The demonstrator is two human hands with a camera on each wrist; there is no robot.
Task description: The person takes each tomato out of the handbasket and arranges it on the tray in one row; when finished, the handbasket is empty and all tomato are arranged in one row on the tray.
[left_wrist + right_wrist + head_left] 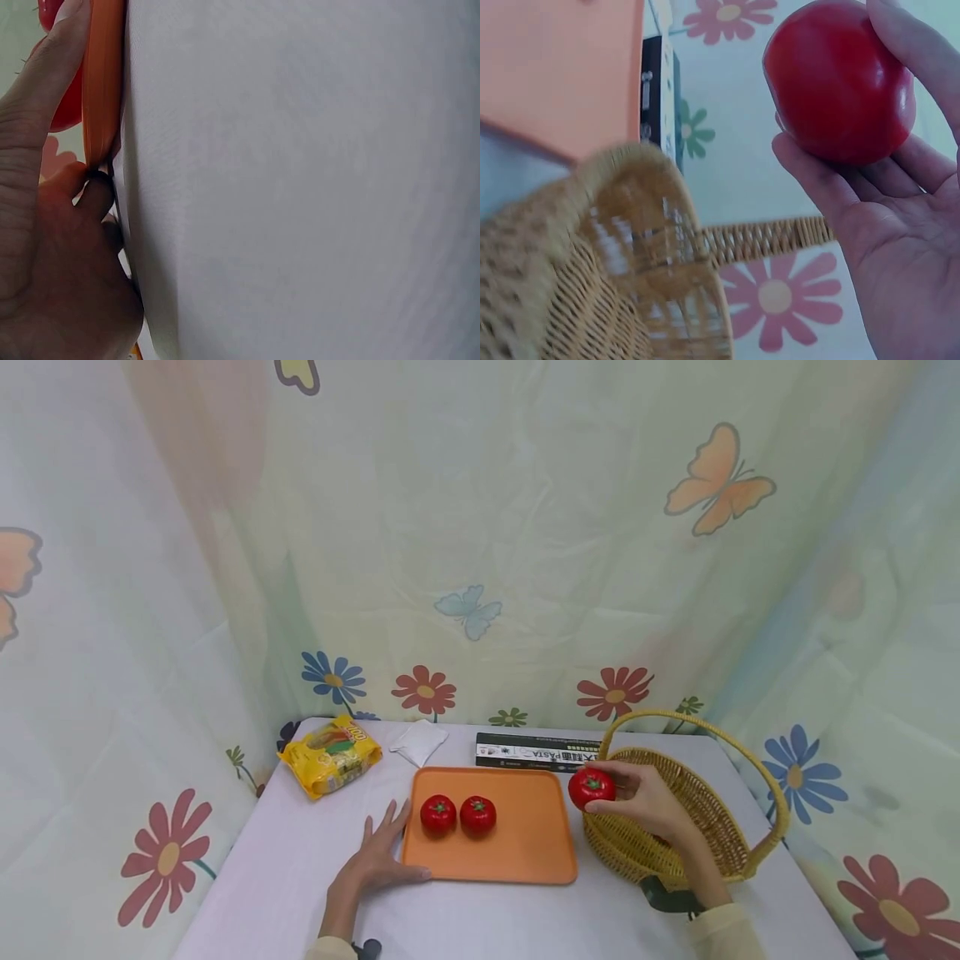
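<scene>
My right hand [651, 806] holds a glossy red tomato [592, 787] between thumb and fingers, its green top showing. It is up over the left rim of a wicker basket [611, 847] with a tall handle. In the right wrist view the tomato [840, 82] is clear of everything but the hand. On an orange tray [528, 839] two more red tomatoes, one on the left [438, 815] and one beside it [478, 816], sit side by side. With fingers spread, my left hand [375, 858] rests against the tray's near left corner, thumb along the near edge.
A yellow snack-like packet [333, 756] lies at the back left, with a small white packet [420, 742] beside it. Behind the tray lies a long black pasta box [532, 752]. A printed curtain [525, 568] surrounds the white-covered table [495, 918].
</scene>
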